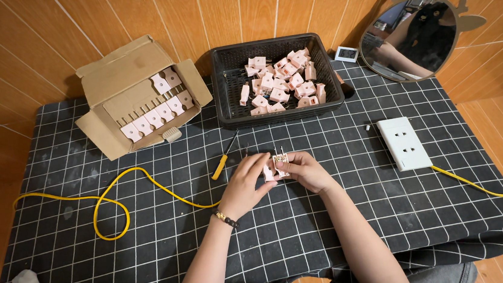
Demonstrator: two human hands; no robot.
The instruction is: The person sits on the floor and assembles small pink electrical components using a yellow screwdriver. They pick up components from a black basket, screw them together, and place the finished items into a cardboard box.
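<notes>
Lying along the counter's left side, a yellow cable is seen, well apart from the left hand. A small pink plug is gripped by both it and the right hand mid-counter, bare cloth around. A white socket sits near the right edge.

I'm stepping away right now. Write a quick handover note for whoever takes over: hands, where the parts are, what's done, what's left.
Left hand: closed on a small pink plug, prongs pointing up, at mid-table.
Right hand: pinching the same plug from the other side.
Parts: black basket behind holds a loose pile of pink plugs; open cardboard box at back left has plugs set in rows. Yellow-handled screwdriver lies just left of the hands. Yellow cable loops across the left of the table; white socket strip lies on the right.
Done: rows in the box.
Left: apparently the plug in hand and the basket pile.
</notes>
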